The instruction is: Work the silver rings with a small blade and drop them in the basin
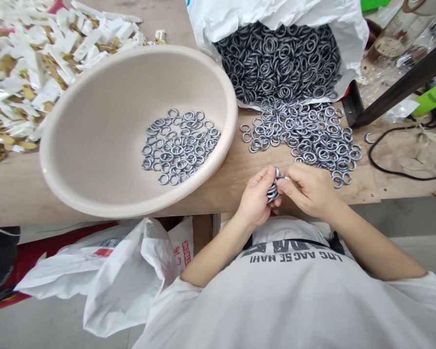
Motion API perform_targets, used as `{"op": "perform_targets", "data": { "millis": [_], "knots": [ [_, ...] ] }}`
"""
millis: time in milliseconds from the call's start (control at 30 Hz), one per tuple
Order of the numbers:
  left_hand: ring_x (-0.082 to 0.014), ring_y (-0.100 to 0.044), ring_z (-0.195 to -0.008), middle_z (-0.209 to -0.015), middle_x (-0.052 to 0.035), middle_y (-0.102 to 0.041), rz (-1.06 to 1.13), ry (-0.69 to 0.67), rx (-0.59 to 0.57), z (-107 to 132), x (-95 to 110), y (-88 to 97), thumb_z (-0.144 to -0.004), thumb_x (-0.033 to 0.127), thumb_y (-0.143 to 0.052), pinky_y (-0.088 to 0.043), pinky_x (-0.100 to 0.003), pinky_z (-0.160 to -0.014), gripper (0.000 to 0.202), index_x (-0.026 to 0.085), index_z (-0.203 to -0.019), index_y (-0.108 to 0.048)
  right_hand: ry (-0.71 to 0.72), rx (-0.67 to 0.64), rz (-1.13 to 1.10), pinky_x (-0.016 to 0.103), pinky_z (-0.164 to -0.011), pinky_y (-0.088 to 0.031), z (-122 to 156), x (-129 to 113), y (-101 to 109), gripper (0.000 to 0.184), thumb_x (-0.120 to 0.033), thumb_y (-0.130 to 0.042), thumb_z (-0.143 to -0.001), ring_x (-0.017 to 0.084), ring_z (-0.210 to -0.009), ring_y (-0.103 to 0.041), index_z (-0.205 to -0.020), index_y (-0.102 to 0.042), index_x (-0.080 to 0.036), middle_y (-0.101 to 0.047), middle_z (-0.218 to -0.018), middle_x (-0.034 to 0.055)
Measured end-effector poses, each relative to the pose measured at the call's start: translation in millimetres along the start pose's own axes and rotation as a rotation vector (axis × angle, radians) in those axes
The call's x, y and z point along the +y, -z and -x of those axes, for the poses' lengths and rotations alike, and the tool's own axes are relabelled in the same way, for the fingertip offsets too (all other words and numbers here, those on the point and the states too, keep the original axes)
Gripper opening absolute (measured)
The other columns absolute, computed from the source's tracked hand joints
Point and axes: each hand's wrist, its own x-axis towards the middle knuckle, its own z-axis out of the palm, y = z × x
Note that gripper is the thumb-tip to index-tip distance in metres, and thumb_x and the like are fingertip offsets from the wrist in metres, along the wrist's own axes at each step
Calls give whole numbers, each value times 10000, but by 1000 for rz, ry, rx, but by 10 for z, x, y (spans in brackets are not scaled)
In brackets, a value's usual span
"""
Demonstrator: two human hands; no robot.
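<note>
Close to the table's front edge, my left hand (pixel 257 196) is closed around several grey metal rings (pixel 272 193). My right hand (pixel 310 188) meets it from the right, thumb and forefinger pinched on a small dark piece at the rings; its kind is too small to make out. Just beyond my hands lies a pile of loose rings (pixel 312 133), spilling from a white sack (pixel 218 24) packed with more of them. To the left stands a wide beige basin (pixel 94 121), tilted, with many rings gathered at its right side.
White and gold-coloured pieces (pixel 32 72) are heaped at the far left. A dark metal bar (pixel 403 82) slants across the right, near a black cable (pixel 392 177) and clear plastic wrapping. White plastic bags (pixel 127 276) hang below the table edge.
</note>
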Motion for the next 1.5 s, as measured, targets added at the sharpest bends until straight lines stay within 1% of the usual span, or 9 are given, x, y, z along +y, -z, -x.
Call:
{"op": "perform_targets", "data": {
  "millis": [200, 367, 533, 667, 867, 1067, 1200, 1367, 1500],
  "knots": [
    [-49, -467, -400, -589, 63, -537, -28, 8, -20, 13, -19, 15, -830, 623, -720, -294, -171, -362, 481, 186, -783, -525, -35, -88, -37, 304, -607, -266, -18, 45, 22, 480, -530, -468, -1033, 129, -614, -473, -672, -460, -213, -518, -654, -11],
    [-52, -510, -414, -620, 27, -582, -95, 105, -246, 120, -8, 54, -863, 584, -710, -336, -171, -400, 475, 161, -739, -533, -336, 55, 93, 311, -606, -266, -127, 378, 55, 519, -576, -390, -1045, 174, -639, -519, -688, -522, -222, -563, -656, 17],
    [-57, -573, -472, -707, 15, -638, -55, 58, -66, 76, 95, 129, -892, 510, -705, -325, -149, -387, 362, 154, -904, -640, -372, -45, 518, 316, -621, -265, -242, 513, -18, 360, -530, -552, -981, 258, -839, -631, -1093, -688, -215, -698, -1089, 110],
    [-77, -625, -530, -805, 8, -685, -25, 15, -7, 13, 160, 165, -872, 423, -733, -338, -145, -376, 311, 189, -1064, -662, -379, -117, 611, 330, -620, -282, -343, 500, -56, 243, -350, -546, -976, 266, -848, -645, -1062, -706, -189, -692, -1109, 137],
    [-89, -631, -529, -784, 9, -660, 7, 2, 85, -39, 169, 129, -830, 530, -744, -336, -153, -355, 393, 176, -890, -586, -395, 62, -83, 327, -687, -407, -355, 470, 45, 281, -423, -524, -999, 213, -794, -589, -872, -656, -211, -634, -837, 44],
    [-58, -565, -483, -753, 16, -626, -38, 150, -115, -63, 121, 20, -774, 584, -795, -300, -149, -348, 499, 148, -959, -636, -403, -32, -956, 298, -633, -474, -220, 212, -98, 357, -567, -639, -941, 137, -602, -583, -841, -581, -229, -591, -708, -33],
    [-44, -507, -429, -676, 37, -566, -13, 233, -187, -53, 121, 14, -778, 593, -786, -267, -154, -349, 488, 146, -879, -617, -364, 14, -910, 284, -631, -476, -172, 207, -185, 374, -579, -635, -946, 121, -583, -564, -832, -585, -226, -568, -662, -46],
    [-35, -482, -404, -621, 60, -546, -50, 147, -73, -39, 112, 11, -812, 527, -774, -296, -141, -366, 411, 166, -860, -583, -240, 59, -755, 328, -762, -501, -143, 193, -139, 325, -539, -675, -929, 163, -740, -646, -998, -682, -221, -669, -791, -3],
    [-50, -488, -390, -604, 61, -567, -137, 109, -61, -23, 76, -8, -817, 568, -740, -299, -152, -345, 416, 182, -883, -597, -178, 111, -545, 327, -768, -462, -160, 148, -111, 248, -456, -723, -900, 178, -811, -631, -874, -695, -211, -674, -842, 14]
  ]
}}
